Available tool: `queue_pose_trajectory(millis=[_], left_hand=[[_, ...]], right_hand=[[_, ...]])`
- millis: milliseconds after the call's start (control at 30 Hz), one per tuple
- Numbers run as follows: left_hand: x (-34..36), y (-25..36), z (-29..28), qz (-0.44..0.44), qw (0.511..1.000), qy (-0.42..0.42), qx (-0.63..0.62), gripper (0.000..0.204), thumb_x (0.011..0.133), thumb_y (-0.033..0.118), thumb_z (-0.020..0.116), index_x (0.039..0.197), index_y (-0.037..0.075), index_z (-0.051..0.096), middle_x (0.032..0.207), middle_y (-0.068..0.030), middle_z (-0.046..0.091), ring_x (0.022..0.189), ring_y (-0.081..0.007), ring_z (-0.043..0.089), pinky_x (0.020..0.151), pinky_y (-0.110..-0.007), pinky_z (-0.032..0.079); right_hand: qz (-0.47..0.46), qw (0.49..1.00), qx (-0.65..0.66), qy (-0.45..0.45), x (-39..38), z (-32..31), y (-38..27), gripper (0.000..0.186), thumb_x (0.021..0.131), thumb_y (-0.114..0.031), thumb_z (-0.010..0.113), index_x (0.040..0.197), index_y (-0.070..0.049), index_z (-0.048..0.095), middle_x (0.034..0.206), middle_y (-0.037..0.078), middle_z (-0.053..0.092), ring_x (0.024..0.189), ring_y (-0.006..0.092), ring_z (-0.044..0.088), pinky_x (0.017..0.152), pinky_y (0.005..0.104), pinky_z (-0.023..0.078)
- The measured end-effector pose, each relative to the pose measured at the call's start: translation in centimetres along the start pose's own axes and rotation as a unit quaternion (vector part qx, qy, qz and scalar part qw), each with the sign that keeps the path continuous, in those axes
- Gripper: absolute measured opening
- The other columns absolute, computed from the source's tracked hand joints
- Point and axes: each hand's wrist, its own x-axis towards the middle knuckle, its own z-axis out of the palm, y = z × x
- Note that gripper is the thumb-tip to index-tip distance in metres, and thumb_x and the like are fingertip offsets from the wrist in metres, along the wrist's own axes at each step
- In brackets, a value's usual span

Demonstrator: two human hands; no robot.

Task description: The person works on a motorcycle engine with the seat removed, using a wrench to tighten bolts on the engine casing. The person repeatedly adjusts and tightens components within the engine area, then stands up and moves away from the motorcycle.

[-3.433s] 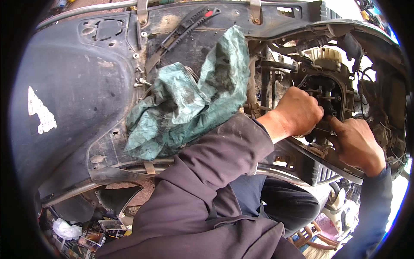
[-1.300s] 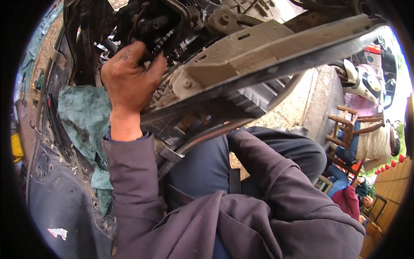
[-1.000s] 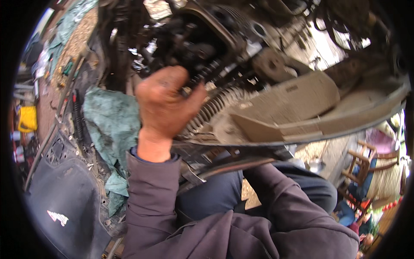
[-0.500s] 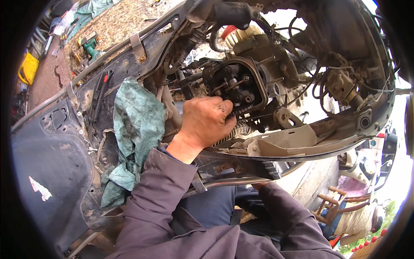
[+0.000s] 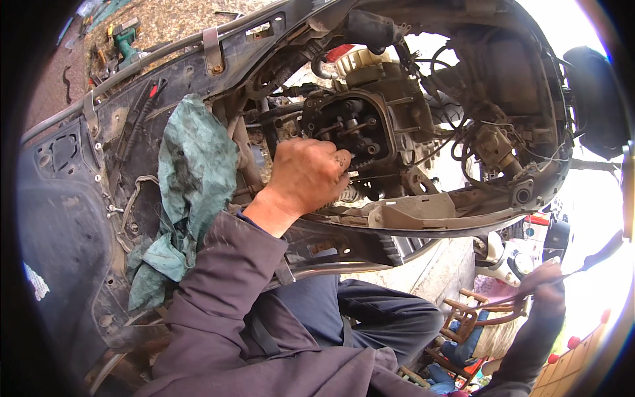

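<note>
In front of me is the opened cylinder head [image 5: 357, 129] of a scooter engine, its dark valve parts showing inside the rim. My left hand [image 5: 307, 173] is closed at the lower edge of that opening. Its fingertips are hidden behind the knuckles, so what they grip cannot be made out. Off at the far right, my right hand [image 5: 546, 276] is raised away from the engine and smeared by motion. It seems closed round a long, thin dark object [image 5: 595, 257], also blurred. A dirty green cloth [image 5: 198, 162] hangs over the frame left of my left hand.
Dark scooter body panels [image 5: 63, 231] surround the engine. Black-handled tools [image 5: 140, 116] with a red mark lie on the left panel. A green power drill [image 5: 124, 43] rests on the ground beyond. Loose cables [image 5: 463, 135] hang right of the engine. Wooden chairs [image 5: 463, 317] stand at lower right.
My right hand has come out from below the frame and swung to the far right with a long, thin object. My left hand stays at the cylinder head. The whole view has shifted slightly.
</note>
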Motion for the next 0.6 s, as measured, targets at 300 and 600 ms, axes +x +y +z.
queue_pose_trajectory(millis=[300, 600], left_hand=[[-0.2, -0.2, 0.4, 0.004, 1.0, 0.015, 0.007, 0.018, 0.067, 0.021, 0.078, 0.067, 0.013, 0.061, 0.062, -0.0024, 0.056, 0.063, -0.0256, 0.065, 0.056, -0.04, 0.051], [-0.4, -0.3, 1.1, 0.001, 0.999, 0.03, 0.029, 0.014, 0.067, 0.021, 0.076, 0.068, 0.016, 0.063, 0.063, -0.001, 0.059, 0.063, -0.0233, 0.066, 0.055, -0.039, 0.05]], right_hand=[[-0.382, 0.923, 0.018, -0.049, 11.8, 5.3, -11.4, 0.01, 0.094, -0.003, 0.06, 0.091, 0.003, 0.067, 0.068, 0.01, 0.066, 0.057, 0.0194, 0.066, 0.053, 0.032, 0.051], [-0.397, 0.867, -0.275, -0.122, 14.3, 9.4, -13.2, 0.009, 0.09, -0.001, 0.065, 0.098, 0.002, 0.068, 0.073, 0.015, 0.064, 0.061, 0.0322, 0.065, 0.056, 0.0412, 0.05]])
